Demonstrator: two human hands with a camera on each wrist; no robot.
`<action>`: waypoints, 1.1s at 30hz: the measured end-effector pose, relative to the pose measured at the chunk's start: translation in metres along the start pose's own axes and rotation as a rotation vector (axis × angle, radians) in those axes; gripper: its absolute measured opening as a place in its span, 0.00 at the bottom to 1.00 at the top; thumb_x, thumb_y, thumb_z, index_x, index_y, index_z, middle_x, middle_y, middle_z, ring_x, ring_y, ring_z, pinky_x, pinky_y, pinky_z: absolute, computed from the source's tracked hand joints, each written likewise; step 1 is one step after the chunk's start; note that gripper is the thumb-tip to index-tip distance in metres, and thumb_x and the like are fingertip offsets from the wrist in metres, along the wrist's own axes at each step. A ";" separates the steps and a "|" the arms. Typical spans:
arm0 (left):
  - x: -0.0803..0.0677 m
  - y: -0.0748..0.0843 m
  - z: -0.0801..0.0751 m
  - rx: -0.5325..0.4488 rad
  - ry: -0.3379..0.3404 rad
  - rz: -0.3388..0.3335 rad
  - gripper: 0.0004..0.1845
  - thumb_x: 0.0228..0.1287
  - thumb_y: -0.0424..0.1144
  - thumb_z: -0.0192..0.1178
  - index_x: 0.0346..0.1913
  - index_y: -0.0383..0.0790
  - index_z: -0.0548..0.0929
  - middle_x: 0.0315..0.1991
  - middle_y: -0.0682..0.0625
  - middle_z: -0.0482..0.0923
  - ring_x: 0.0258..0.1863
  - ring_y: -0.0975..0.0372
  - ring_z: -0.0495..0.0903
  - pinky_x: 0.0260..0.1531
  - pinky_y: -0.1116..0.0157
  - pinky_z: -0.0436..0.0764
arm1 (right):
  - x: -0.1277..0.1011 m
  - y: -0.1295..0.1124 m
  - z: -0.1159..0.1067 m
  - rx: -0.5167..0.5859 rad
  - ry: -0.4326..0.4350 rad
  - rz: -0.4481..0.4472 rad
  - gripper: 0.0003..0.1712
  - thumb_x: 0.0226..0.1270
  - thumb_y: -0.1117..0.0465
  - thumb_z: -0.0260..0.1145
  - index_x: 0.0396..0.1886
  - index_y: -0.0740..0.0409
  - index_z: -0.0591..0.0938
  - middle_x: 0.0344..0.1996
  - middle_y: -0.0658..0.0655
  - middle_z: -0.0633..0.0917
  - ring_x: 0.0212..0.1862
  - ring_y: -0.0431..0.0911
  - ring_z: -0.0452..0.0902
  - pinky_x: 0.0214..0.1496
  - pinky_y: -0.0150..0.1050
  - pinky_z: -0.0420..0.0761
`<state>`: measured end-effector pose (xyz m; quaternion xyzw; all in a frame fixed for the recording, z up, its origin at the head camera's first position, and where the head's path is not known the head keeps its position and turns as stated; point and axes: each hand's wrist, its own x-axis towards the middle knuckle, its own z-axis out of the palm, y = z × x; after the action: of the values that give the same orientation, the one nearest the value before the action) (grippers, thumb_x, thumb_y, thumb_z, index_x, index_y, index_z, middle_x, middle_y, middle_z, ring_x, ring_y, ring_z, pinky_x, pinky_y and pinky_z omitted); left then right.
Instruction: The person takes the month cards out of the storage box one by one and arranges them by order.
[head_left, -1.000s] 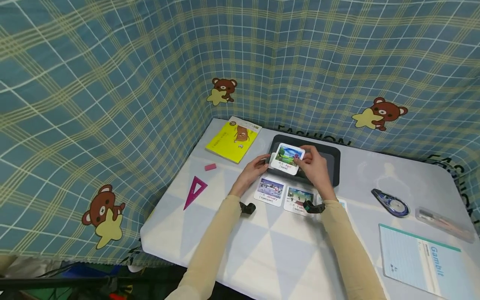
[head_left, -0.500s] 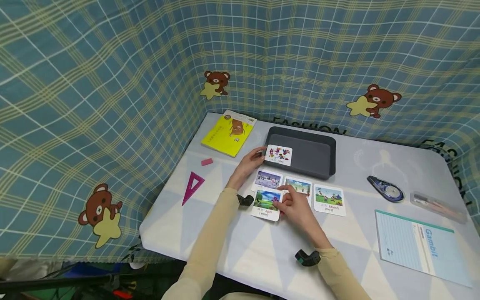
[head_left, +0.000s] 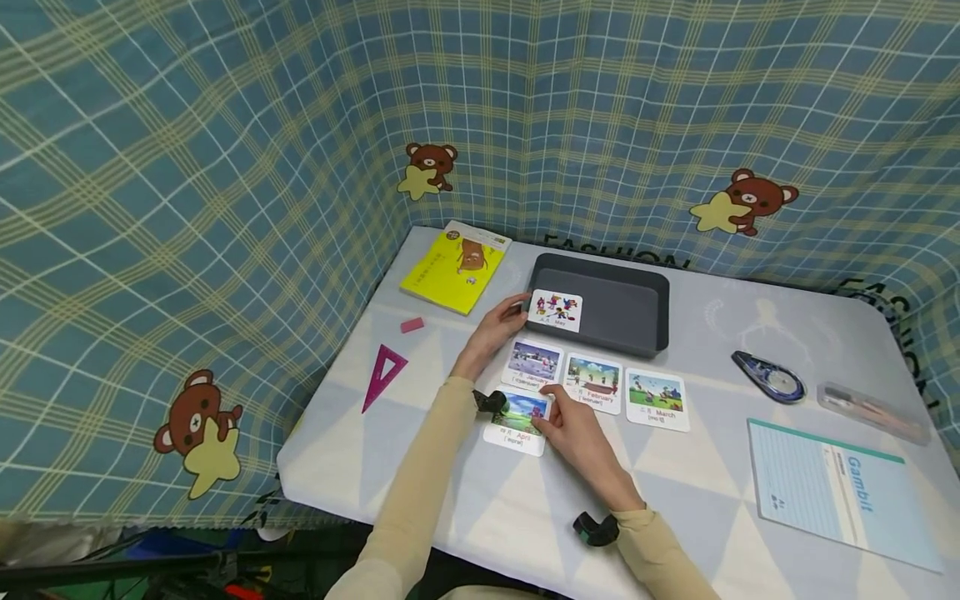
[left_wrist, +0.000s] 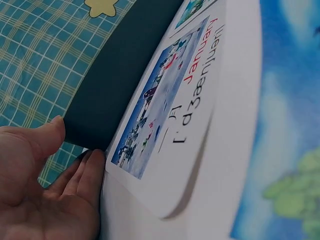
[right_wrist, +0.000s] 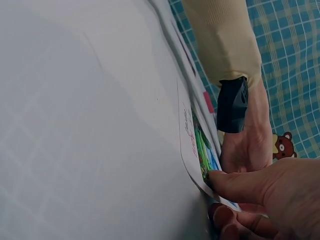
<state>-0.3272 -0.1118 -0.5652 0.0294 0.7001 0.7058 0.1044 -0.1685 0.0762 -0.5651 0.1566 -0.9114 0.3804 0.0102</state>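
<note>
1. Your right hand pinches the right edge of the April card, with your thumb on the printed face; whether the card touches the desk cannot be told.
2. Your left hand grips the near-left corner of the dark tray, thumb at the rim, other fingers against its side.
3. Just right of those left fingers, the May card shows in the tray's corner.
4. The January card lies between your left and right fingers; the February card and March card run rightward from your right fingers.
5. Left of your left fingers are the pink eraser, purple triangle and yellow book.
6. Well right of your right fingers lie the correction tape and Gambit notebook.
</note>
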 end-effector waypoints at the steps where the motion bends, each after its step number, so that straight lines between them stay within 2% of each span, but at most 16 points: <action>1: 0.000 0.000 0.000 -0.005 -0.003 0.003 0.24 0.77 0.36 0.57 0.73 0.49 0.73 0.72 0.44 0.69 0.71 0.54 0.68 0.70 0.59 0.69 | 0.000 0.000 0.001 -0.007 0.002 -0.005 0.27 0.61 0.61 0.78 0.58 0.58 0.79 0.22 0.44 0.76 0.22 0.36 0.68 0.24 0.33 0.71; 8: 0.004 0.001 -0.001 0.000 -0.009 0.010 0.24 0.77 0.37 0.58 0.73 0.50 0.73 0.72 0.45 0.69 0.71 0.55 0.68 0.69 0.61 0.70 | 0.000 -0.001 -0.003 -0.046 0.026 0.011 0.26 0.62 0.57 0.78 0.58 0.58 0.80 0.19 0.44 0.74 0.20 0.37 0.67 0.24 0.35 0.70; 13: 0.003 0.002 0.000 -0.015 0.000 0.009 0.24 0.77 0.35 0.57 0.73 0.48 0.73 0.72 0.44 0.69 0.71 0.54 0.69 0.69 0.60 0.70 | 0.011 0.003 -0.018 -0.025 0.023 0.039 0.29 0.63 0.56 0.76 0.61 0.57 0.78 0.24 0.46 0.77 0.24 0.40 0.70 0.26 0.36 0.72; 18: 0.002 0.001 -0.001 -0.033 0.008 -0.012 0.24 0.76 0.34 0.58 0.72 0.49 0.74 0.72 0.43 0.68 0.72 0.53 0.68 0.70 0.59 0.70 | 0.044 0.012 -0.051 0.038 0.093 0.095 0.29 0.67 0.56 0.73 0.65 0.58 0.76 0.37 0.54 0.83 0.37 0.47 0.79 0.36 0.42 0.78; 22: 0.002 0.001 -0.001 -0.024 0.024 -0.024 0.24 0.76 0.35 0.59 0.72 0.50 0.75 0.72 0.44 0.68 0.72 0.54 0.67 0.71 0.59 0.69 | 0.083 0.028 -0.079 0.080 0.137 0.119 0.32 0.68 0.55 0.73 0.67 0.61 0.74 0.49 0.62 0.80 0.50 0.56 0.79 0.50 0.53 0.80; 24: 0.002 0.001 -0.001 -0.010 0.036 -0.036 0.24 0.76 0.37 0.59 0.71 0.52 0.76 0.72 0.45 0.69 0.72 0.55 0.67 0.71 0.59 0.68 | 0.102 0.039 -0.088 0.085 0.124 0.130 0.33 0.68 0.54 0.72 0.69 0.61 0.73 0.53 0.65 0.77 0.54 0.59 0.76 0.54 0.57 0.79; 27: 0.002 0.002 0.000 0.003 0.038 -0.041 0.23 0.75 0.38 0.60 0.70 0.54 0.76 0.72 0.46 0.69 0.72 0.56 0.67 0.71 0.60 0.68 | 0.128 0.054 -0.095 0.074 0.062 0.166 0.37 0.68 0.52 0.72 0.71 0.61 0.71 0.56 0.67 0.73 0.56 0.61 0.73 0.55 0.60 0.77; 33: 0.000 0.002 0.002 -0.007 0.031 -0.045 0.24 0.75 0.37 0.60 0.71 0.52 0.76 0.72 0.46 0.69 0.72 0.55 0.68 0.70 0.60 0.69 | 0.162 0.074 -0.087 0.052 -0.130 0.296 0.49 0.65 0.46 0.74 0.77 0.61 0.62 0.60 0.68 0.69 0.58 0.62 0.70 0.58 0.59 0.75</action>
<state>-0.3271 -0.1103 -0.5631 0.0022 0.6995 0.7062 0.1096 -0.3532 0.1403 -0.5319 0.0452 -0.9131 0.3902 -0.1091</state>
